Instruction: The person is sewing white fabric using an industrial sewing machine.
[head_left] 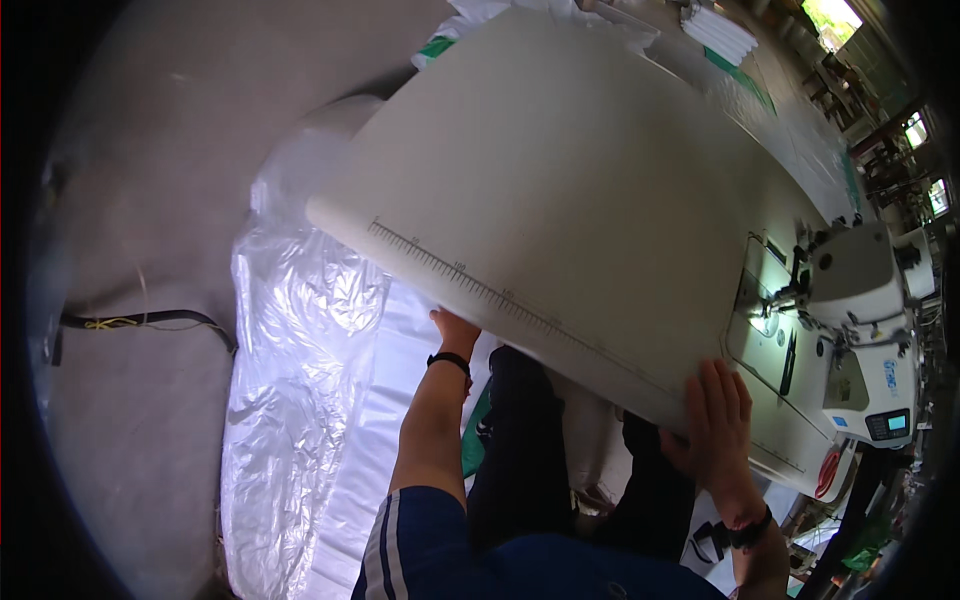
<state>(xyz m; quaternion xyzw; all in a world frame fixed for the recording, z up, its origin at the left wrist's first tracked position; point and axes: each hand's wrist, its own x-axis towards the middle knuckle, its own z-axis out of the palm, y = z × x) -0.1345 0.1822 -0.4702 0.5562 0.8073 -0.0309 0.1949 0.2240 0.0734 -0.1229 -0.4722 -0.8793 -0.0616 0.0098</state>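
A pale sewing table (560,160) with a ruler scale along its near edge spreads in front of me. My right hand (712,415) lies over that edge, its fingers stretched out flat on the tabletop. At the edge farther left is my left hand (457,328), with most of its fingers hidden beneath or behind the tabletop, so I cannot see whether it grips anything. A white sewing machine (860,290) stands on the right of the table, its lamp lighting the needle area. Black tweezers (789,362) rest beside the needle plate.
Clear plastic sheeting (300,300) covers white material to the left of the table. A black cable (150,319) with a yellow tie crosses the floor. A stack of white pieces (718,35) sits beyond the table. A red coil (828,472) hangs near the table's right corner.
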